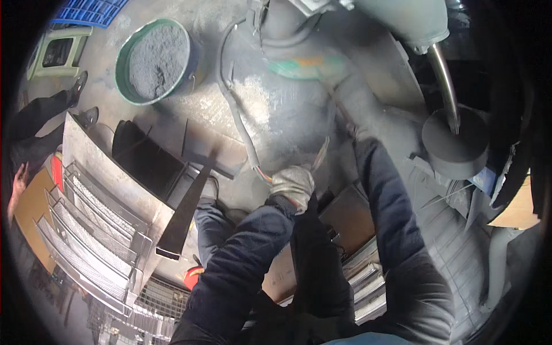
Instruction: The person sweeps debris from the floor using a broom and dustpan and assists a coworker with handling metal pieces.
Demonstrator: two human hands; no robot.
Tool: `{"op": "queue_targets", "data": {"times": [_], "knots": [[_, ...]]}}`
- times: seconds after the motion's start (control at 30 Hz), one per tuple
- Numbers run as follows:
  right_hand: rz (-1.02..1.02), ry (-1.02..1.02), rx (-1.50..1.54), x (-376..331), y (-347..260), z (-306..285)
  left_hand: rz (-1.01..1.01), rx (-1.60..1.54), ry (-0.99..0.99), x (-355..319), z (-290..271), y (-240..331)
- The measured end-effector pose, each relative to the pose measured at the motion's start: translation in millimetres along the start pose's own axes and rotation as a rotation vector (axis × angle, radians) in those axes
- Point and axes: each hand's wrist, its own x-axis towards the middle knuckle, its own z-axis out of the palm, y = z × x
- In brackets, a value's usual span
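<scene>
My left hand, in a dirty whitish glove, is closed at the lower end of a looped grey cable. Reddish wire shows where the cable's sheath ends beside the glove. On the glove's other side, a thinner strand rises toward the dusty grey surface. My right arm reaches farther forward in a dark sleeve. Its hand is dark and blends into the grey dust, so its fingers and anything in them cannot be made out. A worn green and orange patch marks the surface beyond.
A green tub of grey powder stands at the far left. Wire-mesh trays and a metal bench edge lie nearer. Another person's hand shows at the left rim. A metal rod meets a dark cylinder at right.
</scene>
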Motion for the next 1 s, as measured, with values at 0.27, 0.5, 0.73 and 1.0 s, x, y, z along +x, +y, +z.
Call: {"op": "queue_targets", "data": {"times": [0.27, 0.5, 0.73, 1.0], "knots": [[-0.014, -0.054, 0.071, -39.7, -40.8, -24.8, -0.154, -0.129, -0.089, -26.5, 1.7, -21.1], [-0.07, 0.053, -0.096, 58.2, 36.5, 119.5, -0.162, -0.279, 0.041, -9.5, -5.0, 8.1], [0.053, -0.259, 0.472, -24.4, -34.4, 113.5, -0.213, -0.105, -0.094, -73.6, -29.8, -26.6], [0.123, -0.169, 1.489, -138.8, -63.5, 26.0, -0.213, -0.046, -0.032, -95.3, -51.9, -9.8]]}}
